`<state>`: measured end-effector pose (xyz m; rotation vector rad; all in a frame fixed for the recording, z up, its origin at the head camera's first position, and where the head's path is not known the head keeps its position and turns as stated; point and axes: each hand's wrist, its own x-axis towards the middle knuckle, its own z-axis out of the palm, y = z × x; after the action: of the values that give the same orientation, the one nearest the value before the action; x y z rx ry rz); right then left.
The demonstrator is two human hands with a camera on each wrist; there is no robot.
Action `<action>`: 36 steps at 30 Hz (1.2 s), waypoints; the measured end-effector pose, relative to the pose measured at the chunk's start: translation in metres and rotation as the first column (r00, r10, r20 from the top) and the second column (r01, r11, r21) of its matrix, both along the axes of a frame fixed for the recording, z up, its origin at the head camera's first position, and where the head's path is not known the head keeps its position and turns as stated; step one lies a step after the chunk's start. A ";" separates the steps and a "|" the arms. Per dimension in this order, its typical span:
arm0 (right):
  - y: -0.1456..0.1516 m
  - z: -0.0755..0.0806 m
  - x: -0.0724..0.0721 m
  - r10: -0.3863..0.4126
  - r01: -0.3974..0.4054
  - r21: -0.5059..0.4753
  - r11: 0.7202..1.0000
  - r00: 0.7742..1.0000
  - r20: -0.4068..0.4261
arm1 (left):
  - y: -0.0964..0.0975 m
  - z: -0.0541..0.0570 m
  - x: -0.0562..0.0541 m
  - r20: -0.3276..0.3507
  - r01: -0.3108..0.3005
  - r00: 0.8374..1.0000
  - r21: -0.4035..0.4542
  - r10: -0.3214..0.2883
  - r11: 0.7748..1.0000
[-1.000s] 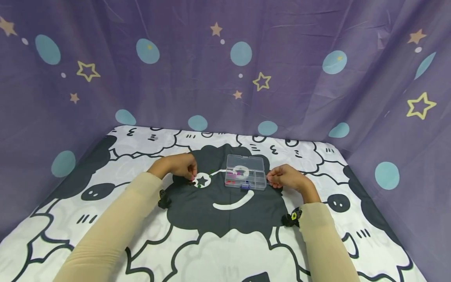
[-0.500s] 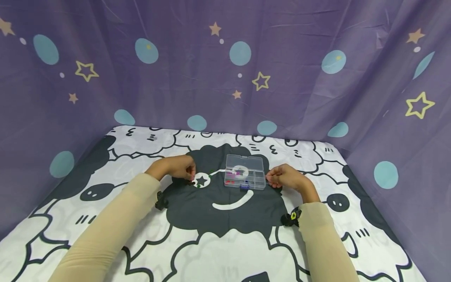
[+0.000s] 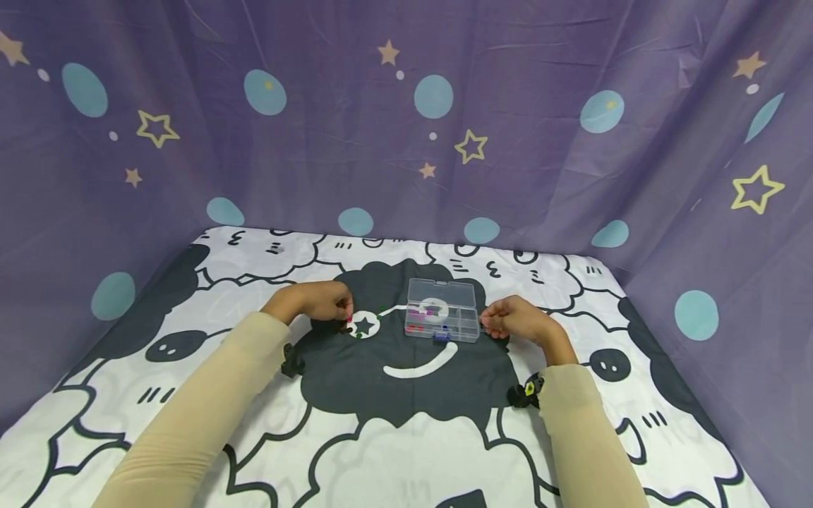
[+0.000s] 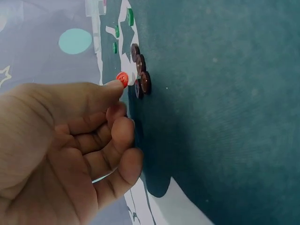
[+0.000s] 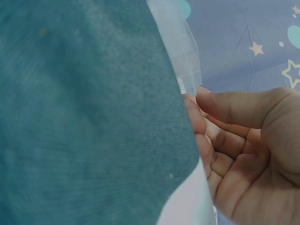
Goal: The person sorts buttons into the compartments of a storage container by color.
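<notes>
Thumb and forefinger of my left hand [image 3: 320,300] pinch a small red button [image 4: 122,78], held at the fingertips beside several brown buttons [image 4: 146,83] lying on the dark cloth. Green buttons [image 4: 130,17] lie a bit farther off, around a white circle with a star printed on it. A clear plastic compartment box [image 3: 424,291] stands with its lid raised, holding red, pink and blue pieces in separate compartments. At its right side my right hand [image 3: 517,321] grips the edge between thumb and curled fingers; the box corner [image 5: 190,77] shows at the thumb tip.
A white cloth [image 3: 406,466] with black cartoon shapes covers the surface, with a large dark patch in its middle. A purple curtain [image 3: 356,162] with stars and blue spots hangs behind and along both sides.
My left hand has shifted slightly, and the red button at its fingertips now shows a little higher, off the brown buttons. The right hand and the box have stayed in place.
</notes>
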<state>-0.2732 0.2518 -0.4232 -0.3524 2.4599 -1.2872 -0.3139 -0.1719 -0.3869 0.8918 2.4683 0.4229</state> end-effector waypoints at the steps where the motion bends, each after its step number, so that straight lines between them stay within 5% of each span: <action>1: 0.000 0.000 0.000 0.000 0.000 -0.001 1.000 1.000 0.000 | 0.000 0.000 0.000 -0.009 -0.005 1.000 0.000 0.005 1.000; 9: 0.000 0.000 0.001 -0.002 0.003 -0.005 1.000 1.000 0.011 | -0.001 0.003 -0.004 -0.040 -0.026 0.999 0.000 0.026 1.000; 18: 0.001 0.000 -0.001 0.008 -0.008 -0.004 1.000 1.000 0.001 | 0.002 0.020 -0.005 -0.066 -0.033 0.997 0.040 0.036 0.999; 23: 0.000 0.000 -0.001 0.008 -0.008 -0.007 1.000 1.000 0.005 | 0.006 0.021 -0.008 -0.109 0.005 0.994 0.083 0.004 0.997; 36: 0.001 0.000 -0.002 0.004 -0.004 -0.011 1.000 1.000 0.001 | 0.030 0.023 -0.008 -0.099 -0.013 0.995 0.096 0.023 0.995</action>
<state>-0.2752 0.2527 -0.4236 -0.3594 2.4510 -1.2997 -0.3219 -0.1422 -0.3643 0.9509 2.5674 0.5179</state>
